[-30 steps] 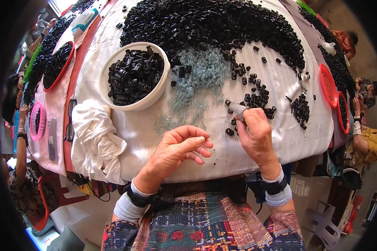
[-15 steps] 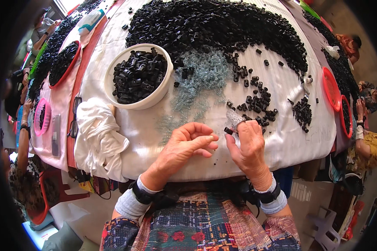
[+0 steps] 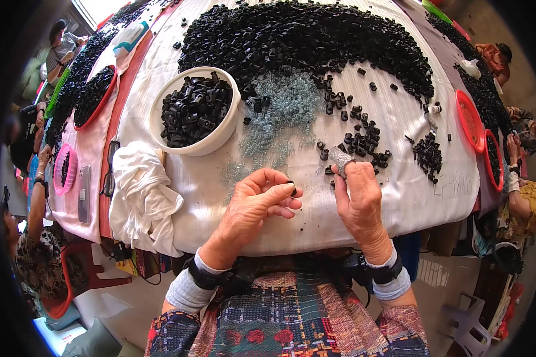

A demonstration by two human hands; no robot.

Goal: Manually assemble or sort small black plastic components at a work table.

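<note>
My left hand (image 3: pixel 253 205) is closed, thumb and fingers pinching a small black plastic piece (image 3: pixel 292 185), mostly hidden by the fingertips. To its right, my right hand (image 3: pixel 361 199) reaches forward with thumb and index finger apart and no held piece showing. A silvery wrap (image 3: pixel 340 157) covers its index fingertip, which points into a loose group of short black plastic cylinders (image 3: pixel 363 141). Beyond my left hand lies a heap of small clear bluish springs (image 3: pixel 286 101). A white bowl (image 3: pixel 236 113) full of black plastic parts stands left of the springs.
A large pile of black parts (image 3: pixel 304 35) curves across the far side of the white cloth (image 3: pixel 268 232). Thin black pieces (image 3: pixel 427 153) lie at the right. A crumpled white cloth (image 3: pixel 142 199) lies at the left. Other people work at tables on both sides.
My right hand has moved slightly away from my left toward the loose cylinders, and the black cylinder at its fingertips no longer shows there. A black piece now shows in my left fingertips.
</note>
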